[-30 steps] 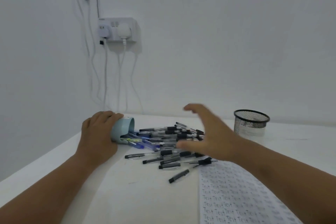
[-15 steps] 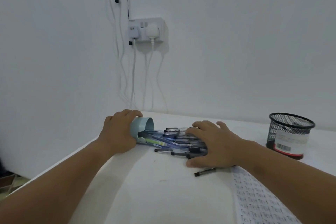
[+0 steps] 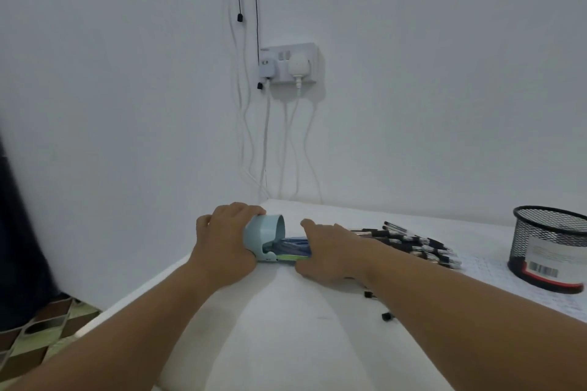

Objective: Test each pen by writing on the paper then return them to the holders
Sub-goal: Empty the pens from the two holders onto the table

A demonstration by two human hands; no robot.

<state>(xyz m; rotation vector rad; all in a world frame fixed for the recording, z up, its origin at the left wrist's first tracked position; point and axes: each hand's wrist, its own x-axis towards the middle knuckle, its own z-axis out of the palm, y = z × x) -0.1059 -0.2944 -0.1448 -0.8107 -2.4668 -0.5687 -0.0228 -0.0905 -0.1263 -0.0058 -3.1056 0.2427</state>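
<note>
A pale blue cup (image 3: 265,236) lies on its side near the far left corner of the white table (image 3: 286,336), its round mouth facing right. The left hand (image 3: 225,243) grips it from behind, fingers curled over its top and thumb low against its side. Pens (image 3: 413,244) fan out of the mouth across the table toward the right: blue and green barrels just inside the rim, then a packed row of clear barrels with black caps and grips. The right hand (image 3: 330,251) lies flat on the pens nearest the mouth, fingers straight and pressing, holding none of them. 2 small black pen ends (image 3: 386,316) show just below the right forearm. The paper (image 3: 495,276) sits under the far end of the pens, covered in rows of small writing too blurred to read. A black mesh holder (image 3: 552,251) stands upright on it at the right, wearing a white label with a barcode and a red strip; its print is unreadable.
</note>
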